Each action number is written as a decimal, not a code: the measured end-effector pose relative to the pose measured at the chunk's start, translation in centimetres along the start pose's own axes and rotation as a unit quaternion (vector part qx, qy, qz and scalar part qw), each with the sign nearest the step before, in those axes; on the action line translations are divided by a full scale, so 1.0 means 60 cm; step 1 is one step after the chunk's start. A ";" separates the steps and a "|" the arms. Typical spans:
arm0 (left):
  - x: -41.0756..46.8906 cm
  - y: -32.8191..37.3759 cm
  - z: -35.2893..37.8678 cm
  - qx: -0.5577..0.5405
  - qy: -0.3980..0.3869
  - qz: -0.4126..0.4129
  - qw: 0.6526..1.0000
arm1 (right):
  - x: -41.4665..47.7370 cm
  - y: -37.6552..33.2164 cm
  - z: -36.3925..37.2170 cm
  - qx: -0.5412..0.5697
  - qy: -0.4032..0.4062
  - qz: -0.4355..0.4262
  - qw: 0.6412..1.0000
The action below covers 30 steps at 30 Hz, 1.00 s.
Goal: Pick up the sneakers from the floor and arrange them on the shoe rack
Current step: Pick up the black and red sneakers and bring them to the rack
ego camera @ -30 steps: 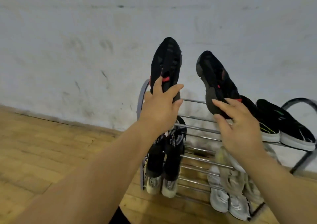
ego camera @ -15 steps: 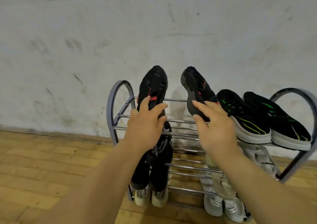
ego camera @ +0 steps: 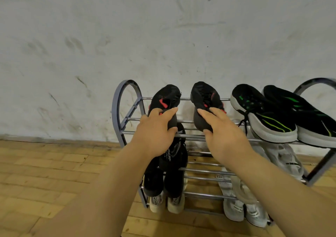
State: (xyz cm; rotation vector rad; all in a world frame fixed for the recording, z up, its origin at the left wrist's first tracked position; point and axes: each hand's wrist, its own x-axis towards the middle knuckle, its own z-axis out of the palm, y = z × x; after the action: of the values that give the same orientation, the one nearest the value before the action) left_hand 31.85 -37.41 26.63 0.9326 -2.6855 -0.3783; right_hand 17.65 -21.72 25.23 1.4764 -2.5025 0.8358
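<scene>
Black sneakers (ego camera: 166, 100) on rack (ego camera: 125, 120), both hands (ego camera: 154, 133) outstretched, palms down

Metal shoe rack (ego camera: 127, 120) on wooden floor (ego camera: 45, 173); green-striped black sneakers (ego camera: 269, 117) right of the right hand (ego camera: 223, 137), top tier.

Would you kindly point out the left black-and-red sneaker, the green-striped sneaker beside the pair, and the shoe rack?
left black-and-red sneaker (ego camera: 166, 97), head view, toe upper.
green-striped sneaker (ego camera: 261, 113), head view, black upper.
shoe rack (ego camera: 116, 106), head view, left end loop.
</scene>
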 end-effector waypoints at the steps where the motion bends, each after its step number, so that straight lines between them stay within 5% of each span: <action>1: -0.002 -0.002 0.000 0.000 0.003 -0.004 1.000 | -0.001 -0.002 0.001 0.002 0.003 0.005 1.000; 13: -0.047 -0.051 -0.026 0.162 0.111 -0.068 0.978 | 0.019 0.000 0.007 0.052 -0.012 0.132 0.990; 21: -0.059 -0.097 -0.034 -0.020 0.056 -0.066 0.996 | 0.016 -0.073 0.047 0.091 0.031 0.090 0.991; 30: -0.069 -0.096 -0.041 -0.025 0.050 -0.061 0.997 | 0.003 -0.124 0.076 0.102 -0.011 0.037 0.994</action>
State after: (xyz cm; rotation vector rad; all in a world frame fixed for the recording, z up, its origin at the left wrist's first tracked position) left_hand 39.03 -39.54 26.29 1.0755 -2.5241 -0.4111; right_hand 24.56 -26.97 24.45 1.4628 -2.5676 1.1248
